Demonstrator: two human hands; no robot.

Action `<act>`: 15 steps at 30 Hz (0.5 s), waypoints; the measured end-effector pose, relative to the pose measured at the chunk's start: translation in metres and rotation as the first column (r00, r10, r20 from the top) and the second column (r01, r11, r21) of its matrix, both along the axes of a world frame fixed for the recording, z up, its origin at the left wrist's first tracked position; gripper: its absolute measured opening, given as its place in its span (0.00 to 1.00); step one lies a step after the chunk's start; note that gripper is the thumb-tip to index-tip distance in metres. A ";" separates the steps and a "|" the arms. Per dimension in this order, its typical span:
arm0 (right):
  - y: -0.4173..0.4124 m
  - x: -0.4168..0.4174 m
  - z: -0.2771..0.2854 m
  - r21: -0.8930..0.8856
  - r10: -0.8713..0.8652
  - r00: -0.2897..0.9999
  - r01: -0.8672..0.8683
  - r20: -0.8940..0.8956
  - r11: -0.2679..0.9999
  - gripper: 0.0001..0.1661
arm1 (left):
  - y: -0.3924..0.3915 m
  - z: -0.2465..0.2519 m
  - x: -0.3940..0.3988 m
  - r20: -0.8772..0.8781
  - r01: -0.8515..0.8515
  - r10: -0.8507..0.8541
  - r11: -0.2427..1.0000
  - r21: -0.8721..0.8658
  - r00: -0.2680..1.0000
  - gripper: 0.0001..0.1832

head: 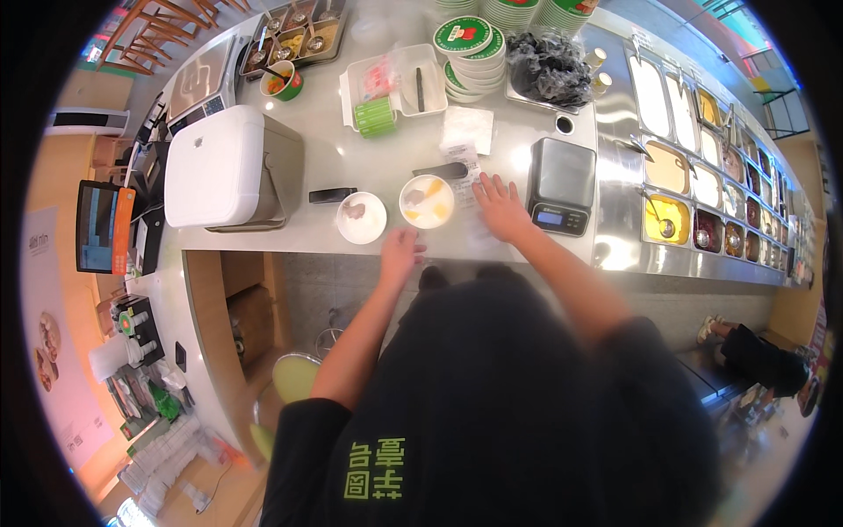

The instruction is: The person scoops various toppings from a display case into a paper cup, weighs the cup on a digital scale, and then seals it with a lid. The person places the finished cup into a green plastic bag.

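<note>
Near the counter's front edge stand two white bowls. The left bowl [361,218] holds a pale food with a greyish-purple scoop; the right bowl [427,202] holds a white food with yellow pieces and a greyish lump. My left hand [400,255] is at the counter edge, just below and between the bowls, holding nothing visible, fingers partly curled. My right hand [502,208] lies spread on the counter, right of the right bowl, its fingertips by a printed paper slip [463,168]. Behind the right bowl a dark utensil [441,172] touches the slip. A black object [332,195] lies behind the left bowl.
A digital scale [562,181] stands right of my right hand, before steel topping wells [667,166]. A large white-lidded container [214,165] is at left. Behind are napkins [468,128], an open white tray [431,79], stacked lids [469,59] and a topping tray [296,33]. Another person [764,362] stands far right.
</note>
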State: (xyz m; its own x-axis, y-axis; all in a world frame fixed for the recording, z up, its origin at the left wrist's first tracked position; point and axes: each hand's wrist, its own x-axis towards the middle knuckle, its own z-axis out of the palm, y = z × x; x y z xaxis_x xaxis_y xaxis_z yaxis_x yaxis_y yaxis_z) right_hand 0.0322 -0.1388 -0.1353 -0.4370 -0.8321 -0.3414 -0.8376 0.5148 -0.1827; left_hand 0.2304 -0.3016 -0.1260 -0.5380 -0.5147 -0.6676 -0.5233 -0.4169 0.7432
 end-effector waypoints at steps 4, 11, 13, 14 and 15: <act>0.013 0.006 0.008 -0.179 -0.112 0.981 0.141 0.160 0.974 0.34 | -0.002 -0.006 -0.009 -0.057 -0.056 0.054 0.998 -0.024 0.997 0.16; 0.039 0.014 0.026 -0.246 -0.171 0.919 0.268 0.355 0.931 0.30 | -0.008 -0.023 -0.015 -0.123 -0.054 0.051 0.998 -0.026 0.991 0.08; 0.039 0.016 0.025 -0.261 -0.170 0.917 0.274 0.361 0.926 0.29 | -0.011 -0.026 -0.016 -0.127 -0.062 0.059 0.998 -0.015 0.990 0.09; 0.042 0.015 0.026 -0.250 -0.169 0.917 0.270 0.360 0.930 0.30 | -0.012 -0.028 -0.018 -0.124 -0.046 0.043 0.999 -0.018 0.991 0.07; 0.046 0.012 0.022 -0.262 -0.159 0.927 0.256 0.339 0.930 0.30 | -0.015 -0.031 -0.020 -0.121 -0.026 0.023 0.999 -0.021 0.992 0.06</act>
